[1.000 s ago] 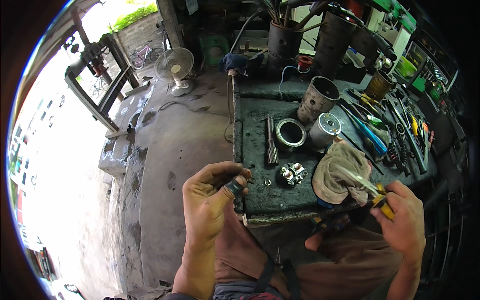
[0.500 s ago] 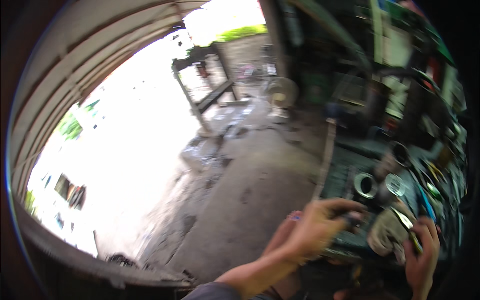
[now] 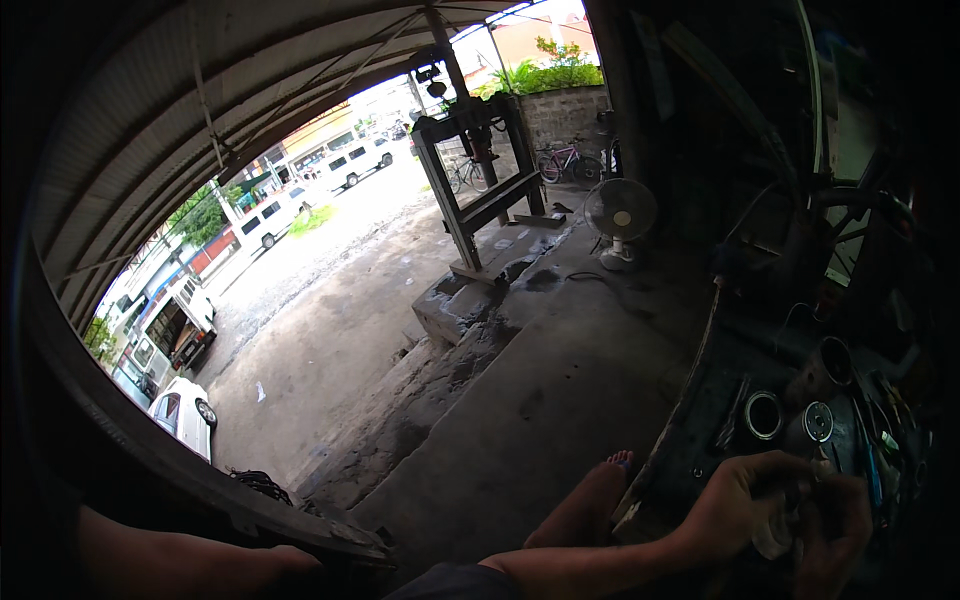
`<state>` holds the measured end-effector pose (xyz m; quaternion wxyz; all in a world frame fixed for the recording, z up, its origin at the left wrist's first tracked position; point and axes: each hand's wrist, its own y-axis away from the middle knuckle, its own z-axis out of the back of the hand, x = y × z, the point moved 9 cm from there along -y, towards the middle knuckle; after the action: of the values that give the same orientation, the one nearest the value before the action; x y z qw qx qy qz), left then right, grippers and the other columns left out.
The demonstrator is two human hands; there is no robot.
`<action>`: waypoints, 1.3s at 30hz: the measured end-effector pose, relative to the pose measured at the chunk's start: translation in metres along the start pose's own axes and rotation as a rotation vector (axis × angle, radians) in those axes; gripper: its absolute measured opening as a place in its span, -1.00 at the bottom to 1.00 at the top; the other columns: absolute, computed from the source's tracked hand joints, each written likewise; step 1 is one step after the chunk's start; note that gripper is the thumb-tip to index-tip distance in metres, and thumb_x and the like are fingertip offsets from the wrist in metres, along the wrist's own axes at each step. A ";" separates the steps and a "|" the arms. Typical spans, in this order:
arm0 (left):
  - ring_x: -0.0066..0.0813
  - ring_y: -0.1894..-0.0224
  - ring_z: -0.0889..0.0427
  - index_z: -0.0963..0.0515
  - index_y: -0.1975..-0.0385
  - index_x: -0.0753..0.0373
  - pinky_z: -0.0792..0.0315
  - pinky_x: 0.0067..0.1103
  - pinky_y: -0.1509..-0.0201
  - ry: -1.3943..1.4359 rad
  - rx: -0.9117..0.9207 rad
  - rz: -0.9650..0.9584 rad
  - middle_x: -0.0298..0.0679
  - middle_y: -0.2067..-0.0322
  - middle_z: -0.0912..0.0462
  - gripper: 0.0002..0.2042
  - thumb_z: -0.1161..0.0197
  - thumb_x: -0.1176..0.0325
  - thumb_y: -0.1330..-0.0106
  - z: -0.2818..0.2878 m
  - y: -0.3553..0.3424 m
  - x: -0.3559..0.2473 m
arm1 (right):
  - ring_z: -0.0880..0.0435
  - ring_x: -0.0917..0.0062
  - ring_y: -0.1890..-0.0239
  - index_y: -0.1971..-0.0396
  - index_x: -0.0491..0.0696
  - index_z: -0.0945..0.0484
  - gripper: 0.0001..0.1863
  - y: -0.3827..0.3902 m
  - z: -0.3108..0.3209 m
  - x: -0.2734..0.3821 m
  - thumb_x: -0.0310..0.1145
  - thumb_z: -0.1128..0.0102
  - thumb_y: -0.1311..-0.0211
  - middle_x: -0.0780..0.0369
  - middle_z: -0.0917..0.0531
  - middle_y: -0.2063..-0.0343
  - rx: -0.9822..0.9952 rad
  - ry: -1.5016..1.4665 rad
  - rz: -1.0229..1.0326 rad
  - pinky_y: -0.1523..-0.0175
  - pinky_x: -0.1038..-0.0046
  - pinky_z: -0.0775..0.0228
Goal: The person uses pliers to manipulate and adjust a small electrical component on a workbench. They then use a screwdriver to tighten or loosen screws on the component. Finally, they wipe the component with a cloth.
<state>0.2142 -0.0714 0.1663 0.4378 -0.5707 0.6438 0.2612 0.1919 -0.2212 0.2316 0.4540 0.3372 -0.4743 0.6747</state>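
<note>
Over the near edge of the dark workbench, my two hands are close together at the lower right. My left hand has its fingers bent and pressed around something small and dark, which I cannot make out. Facing it is my right hand, closed too, its fingers in shadow and what they grip hidden. A pale cloth-like thing shows between and below the hands. Just beyond them stand a metal cylinder with a holed round end, a bright metal ring and an open tube.
Several hand tools lie at the bench's right. A bare foot rests beside the bench. Farther off are a standing fan, a steel press frame and bicycles. Parked vehicles line the yard at left.
My hands, apart before, have come together. The yellow-and-black tool in my right hand no longer shows. My head view has turned left, and the picture is darker and sharper.
</note>
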 end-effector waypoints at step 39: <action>-0.60 0.21 -0.76 -0.67 0.02 0.42 -0.74 -0.60 0.10 0.036 -0.012 0.020 -0.22 0.17 -0.78 -0.85 -0.36 0.48 -0.55 -0.034 0.064 -0.026 | -0.77 0.22 0.36 0.10 -0.09 -0.73 -0.70 0.074 0.006 0.082 -0.53 -0.54 -0.14 0.18 -0.70 0.33 -0.166 0.515 0.416 0.28 0.32 -0.63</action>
<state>0.1420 -0.0736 0.1943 0.4201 -0.5714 0.6557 0.2590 0.0935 -0.2126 0.2817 0.4375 0.0135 -0.4561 0.7748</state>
